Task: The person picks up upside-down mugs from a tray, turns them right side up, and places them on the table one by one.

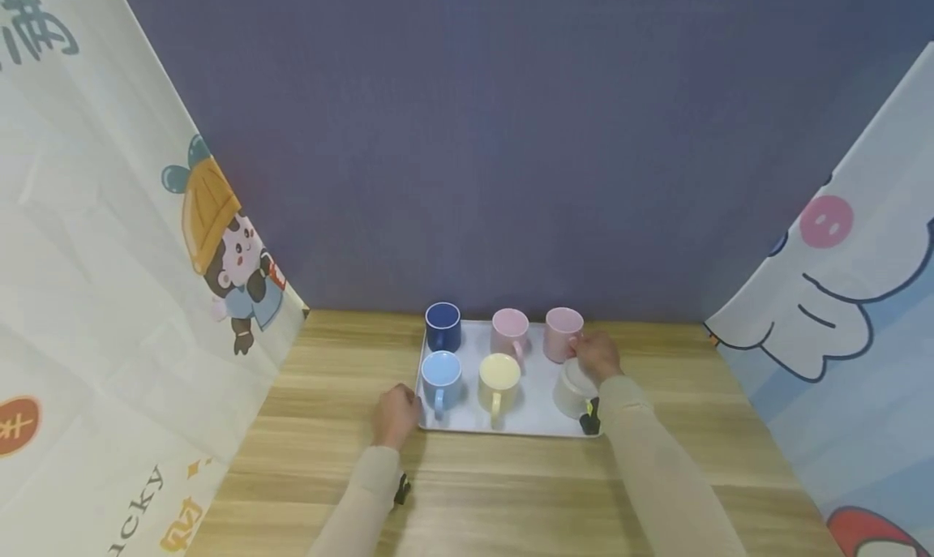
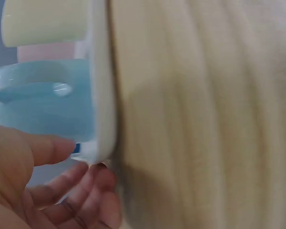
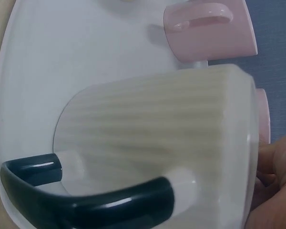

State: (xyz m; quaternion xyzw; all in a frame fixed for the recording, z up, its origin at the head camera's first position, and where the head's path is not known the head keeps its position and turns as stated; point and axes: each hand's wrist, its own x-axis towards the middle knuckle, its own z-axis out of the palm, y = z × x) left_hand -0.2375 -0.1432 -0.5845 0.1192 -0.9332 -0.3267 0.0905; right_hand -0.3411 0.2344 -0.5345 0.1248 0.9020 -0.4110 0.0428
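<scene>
A white tray (image 1: 537, 395) carries several mugs. Near its front left corner, my left hand (image 1: 396, 416) grips the rim. In the left wrist view the thumb is over the tray edge and the fingers are curled against its outer side, close beside a light blue mug (image 2: 43, 109). My right hand (image 1: 598, 356) reaches over the tray's right side and pinches the handle of the back right pink mug (image 1: 563, 330). In the right wrist view, a white ribbed mug (image 3: 152, 129) with a dark green handle hides most of that pink mug and part of the hand.
Also on the tray are a dark blue mug (image 1: 443, 327), another pink mug (image 1: 509, 332) and a pale yellow mug (image 1: 499, 379). The tray lies on a wooden table (image 1: 503, 492) near a dark back wall (image 1: 467, 152). Printed cloths hang at both sides.
</scene>
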